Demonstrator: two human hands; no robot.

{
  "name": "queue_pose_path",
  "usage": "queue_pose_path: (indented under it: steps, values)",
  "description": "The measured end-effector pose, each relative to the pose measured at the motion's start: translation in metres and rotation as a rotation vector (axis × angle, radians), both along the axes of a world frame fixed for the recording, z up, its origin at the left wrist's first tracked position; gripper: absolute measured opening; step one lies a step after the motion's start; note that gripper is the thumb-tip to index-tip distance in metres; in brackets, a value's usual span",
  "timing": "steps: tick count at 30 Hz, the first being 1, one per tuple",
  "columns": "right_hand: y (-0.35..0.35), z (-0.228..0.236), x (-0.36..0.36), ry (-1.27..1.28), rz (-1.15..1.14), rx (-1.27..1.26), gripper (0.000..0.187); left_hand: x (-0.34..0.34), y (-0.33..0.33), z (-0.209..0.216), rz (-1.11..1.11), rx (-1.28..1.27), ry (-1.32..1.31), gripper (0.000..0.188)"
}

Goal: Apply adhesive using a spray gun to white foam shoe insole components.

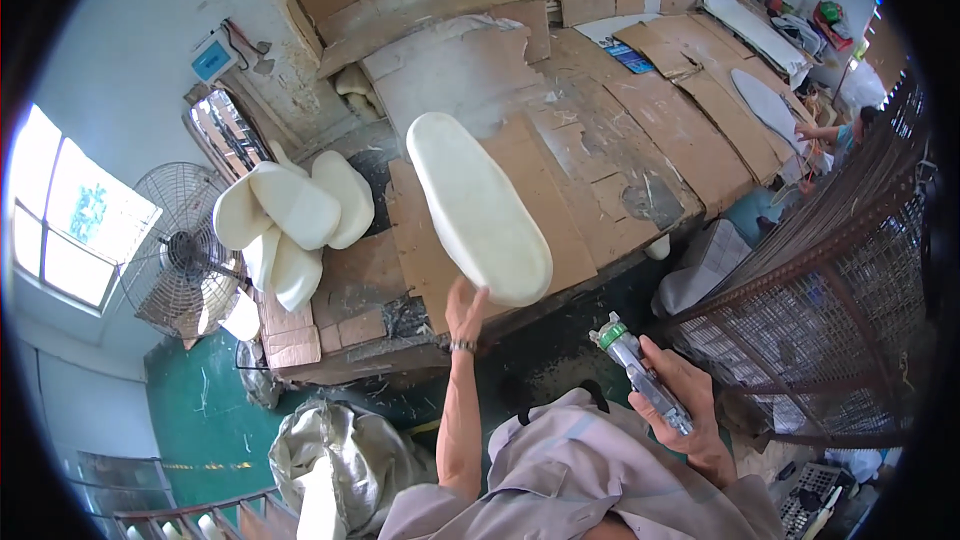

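Cardboard (640, 135), brown, flat and worn, covers most of the long workbench (350, 368), with a curved, rusty-brown wire-mesh rack (850, 340) standing to its right. A round, grey wire-caged fan (185, 250) stands at the bench's left end, beside a heap of curved, cream-coloured foam-like pieces (295, 205). Over the bench's middle lies one long, smooth, round-ended cream foam-like slab (480, 205), slanting away from the person. The left hand (466, 310) touches its near end, thumb at the edge; the fingers are partly hidden, so I cannot tell how firmly they close. The right hand (685, 395), well apart, wraps around a grey metal hand tool (645, 372) with a green collar. A dark, narrow band (463, 345) circles the left wrist
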State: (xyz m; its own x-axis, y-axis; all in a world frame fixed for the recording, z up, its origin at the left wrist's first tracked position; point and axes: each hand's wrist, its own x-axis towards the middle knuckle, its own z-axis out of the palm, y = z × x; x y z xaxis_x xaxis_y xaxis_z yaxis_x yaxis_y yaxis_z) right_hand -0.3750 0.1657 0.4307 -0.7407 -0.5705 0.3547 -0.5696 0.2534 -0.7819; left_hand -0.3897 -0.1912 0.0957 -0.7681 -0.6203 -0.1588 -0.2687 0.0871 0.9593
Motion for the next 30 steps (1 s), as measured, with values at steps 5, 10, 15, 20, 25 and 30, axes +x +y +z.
queue_pose_path:
  steps: [5,10,15,20,25,30]
  values:
    - [0.002,-0.013,-0.014,-0.029,-0.076,-0.050,0.050,0.031,0.018,-0.021,0.159,0.199,-0.008,0.105]
    - [-0.051,-0.095,-0.075,-0.051,-0.166,-0.187,0.045,-0.068,-0.026,0.046,0.208,-0.226,0.132,0.116]
    - [-0.139,-0.237,-0.179,-0.250,-0.292,-0.076,0.048,-0.103,-0.081,0.019,0.182,-0.102,0.044,0.103]
    - [-0.151,-0.323,-0.217,-0.423,-0.480,0.147,0.049,-0.111,-0.049,-0.044,0.201,0.641,0.185,0.091]
    - [-0.181,-0.333,-0.195,-0.822,-0.473,-0.005,0.051,-0.107,-0.071,-0.078,0.185,0.712,0.308,0.086]
    - [-0.182,-0.322,-0.147,-0.564,-0.513,-0.279,0.033,-0.118,-0.061,-0.092,0.127,0.688,0.250,0.085]
